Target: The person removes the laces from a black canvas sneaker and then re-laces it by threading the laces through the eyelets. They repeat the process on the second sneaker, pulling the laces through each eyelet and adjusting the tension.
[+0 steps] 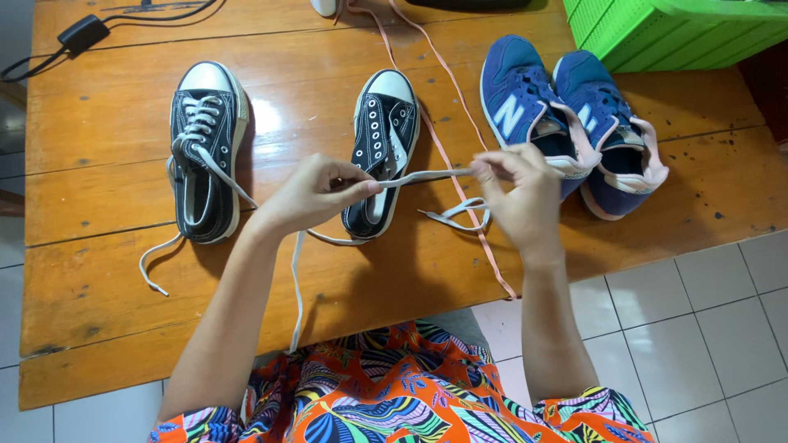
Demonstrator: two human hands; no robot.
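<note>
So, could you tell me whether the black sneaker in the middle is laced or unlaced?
Unlaced: the middle black sneaker shows empty eyelets, and the left hand and right hand stretch its white lace between them.

No packages, signs or screens show here. The only label-like marks are the pale emblems sewn on the sides of the two blue sneakers [574, 115], which lie just beyond the right hand [519, 197]; one emblem [509, 116] faces toward the hands, the other [588, 117] sits on the farther shoe, partly hidden by its pink collar.
</note>
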